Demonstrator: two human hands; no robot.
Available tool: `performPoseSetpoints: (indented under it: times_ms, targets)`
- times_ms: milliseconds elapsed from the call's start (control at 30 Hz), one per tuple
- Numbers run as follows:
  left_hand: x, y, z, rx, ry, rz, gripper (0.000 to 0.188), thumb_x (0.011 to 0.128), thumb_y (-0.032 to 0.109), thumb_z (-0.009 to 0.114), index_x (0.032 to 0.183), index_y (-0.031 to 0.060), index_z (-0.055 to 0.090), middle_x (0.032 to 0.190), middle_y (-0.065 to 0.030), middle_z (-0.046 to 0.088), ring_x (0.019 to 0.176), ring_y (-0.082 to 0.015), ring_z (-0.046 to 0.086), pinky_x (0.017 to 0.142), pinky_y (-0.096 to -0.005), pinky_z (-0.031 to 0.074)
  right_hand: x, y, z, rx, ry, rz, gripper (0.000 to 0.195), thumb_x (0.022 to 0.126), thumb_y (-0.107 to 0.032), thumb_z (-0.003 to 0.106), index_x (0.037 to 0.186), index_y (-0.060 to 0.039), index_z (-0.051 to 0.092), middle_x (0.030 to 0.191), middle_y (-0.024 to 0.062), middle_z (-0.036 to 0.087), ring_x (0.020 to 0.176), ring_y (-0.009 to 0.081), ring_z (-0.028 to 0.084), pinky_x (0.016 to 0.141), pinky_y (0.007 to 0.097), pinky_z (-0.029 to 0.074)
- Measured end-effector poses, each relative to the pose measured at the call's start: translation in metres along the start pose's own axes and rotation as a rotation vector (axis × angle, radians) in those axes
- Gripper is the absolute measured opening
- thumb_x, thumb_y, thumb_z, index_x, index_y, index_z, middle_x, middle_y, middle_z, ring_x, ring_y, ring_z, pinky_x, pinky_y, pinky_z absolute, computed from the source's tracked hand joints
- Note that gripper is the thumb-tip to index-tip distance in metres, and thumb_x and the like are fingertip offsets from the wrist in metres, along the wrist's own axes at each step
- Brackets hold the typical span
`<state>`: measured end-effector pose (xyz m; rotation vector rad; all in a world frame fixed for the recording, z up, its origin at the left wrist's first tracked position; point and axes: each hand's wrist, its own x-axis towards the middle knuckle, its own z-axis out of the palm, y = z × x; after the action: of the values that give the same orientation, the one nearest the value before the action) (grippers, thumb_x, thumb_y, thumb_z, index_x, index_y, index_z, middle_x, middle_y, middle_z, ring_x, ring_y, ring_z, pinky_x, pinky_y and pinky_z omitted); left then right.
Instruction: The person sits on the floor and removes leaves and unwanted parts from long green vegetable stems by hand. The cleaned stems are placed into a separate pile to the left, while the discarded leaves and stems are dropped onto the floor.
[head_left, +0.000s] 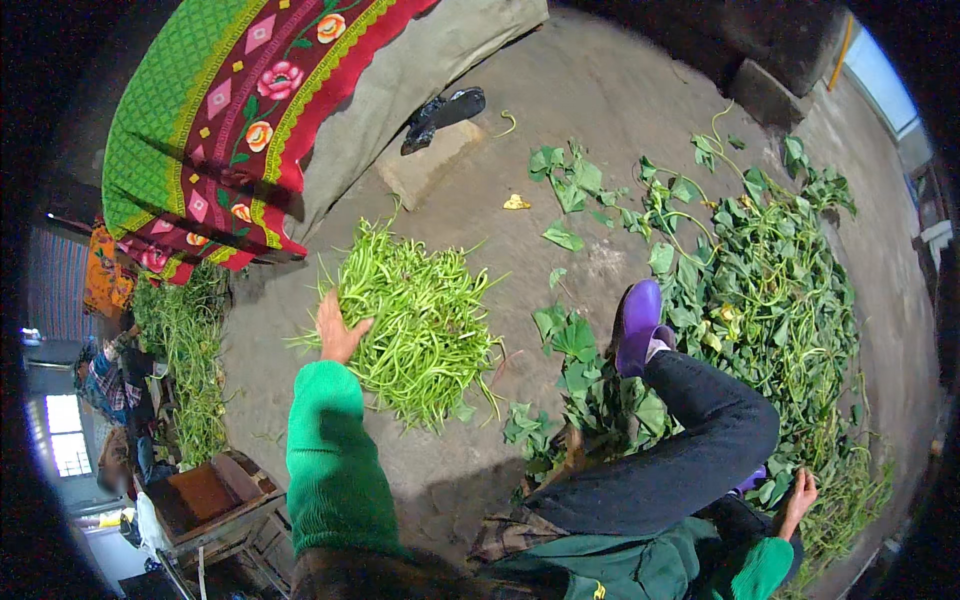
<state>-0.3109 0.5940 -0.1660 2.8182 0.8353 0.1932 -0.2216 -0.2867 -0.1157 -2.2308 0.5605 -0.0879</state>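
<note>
A loose heap of cut green stems (420, 322) lies on the bare floor. My left hand (339, 327) touches the heap's left edge, thumb spread from the fingers; no stem is plainly gripped. A large pile of leafy green vines (780, 285) spreads along the right, with loose leaves around it. At its lower part, beside my dark trouser leg (705, 427), is my right hand (801, 495), fingers bent together; whether it holds a piece of vine cannot be told.
A floral cloth (247, 112) covers furniture at upper left, with a black shoe (457, 107) near its edge. A wooden chair with brown cushions (202, 495) stands at lower left. Another person (112, 382) sits beyond it, near more vines (187, 367).
</note>
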Motion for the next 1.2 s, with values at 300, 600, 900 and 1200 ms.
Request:
performPoseSetpoints:
  times_ms: [300, 600, 900, 1200]
  targets:
    - [0.069, -0.009, 0.026, -0.006, 0.245, -0.032, 0.074, 0.060, 0.030, 0.074, 0.117, -0.0023, 0.040, 0.111, -0.0227, 0.047, 0.104, -0.0361, 0.043, 0.089, -0.0402, 0.034, -0.019, 0.018, 0.020, -0.125, -0.033, 0.094, 0.019, 0.081, -0.016, 0.055, 0.083, 0.0022, 0.061, 0.076, 0.0025, 0.059, 0.068, 0.0088, 0.050, 0.062, 0.0210, 0.038]
    - [0.077, -0.008, 0.021, -0.051, -0.176, -0.116, 0.074, 0.067, 0.044, 0.065, 0.118, -0.0041, 0.042, 0.114, -0.0234, 0.048, 0.104, -0.0341, 0.048, 0.091, -0.0381, 0.035, -0.011, 0.020, 0.049, 0.039, -0.116, 0.091, 0.019, 0.084, -0.013, 0.053, 0.087, 0.0053, 0.057, 0.077, 0.0020, 0.057, 0.069, 0.0081, 0.049, 0.063, 0.0215, 0.040]
    - [0.050, -0.005, -0.016, -0.274, -0.178, -0.031, 0.078, 0.066, 0.025, 0.071, 0.128, 0.0000, 0.030, 0.118, -0.0192, 0.046, 0.109, -0.0273, 0.045, 0.093, -0.0351, 0.034, -0.001, 0.012, 0.062, -0.088, -0.069, -0.062, 0.020, 0.083, -0.014, 0.054, 0.083, 0.0060, 0.056, 0.071, -0.0003, 0.053, 0.061, 0.0071, 0.042, 0.056, 0.0231, 0.036]
    - [0.025, -0.014, -0.010, -0.197, -0.305, 0.076, 0.105, 0.054, 0.029, 0.078, 0.131, -0.0029, 0.015, 0.132, -0.0203, 0.027, 0.123, -0.0305, 0.025, 0.102, -0.0359, 0.021, -0.010, -0.008, 0.062, 0.067, -0.105, 0.057, 0.019, 0.082, -0.014, 0.056, 0.084, 0.0053, 0.057, 0.071, 0.0004, 0.055, 0.063, 0.0068, 0.045, 0.058, 0.0212, 0.037]
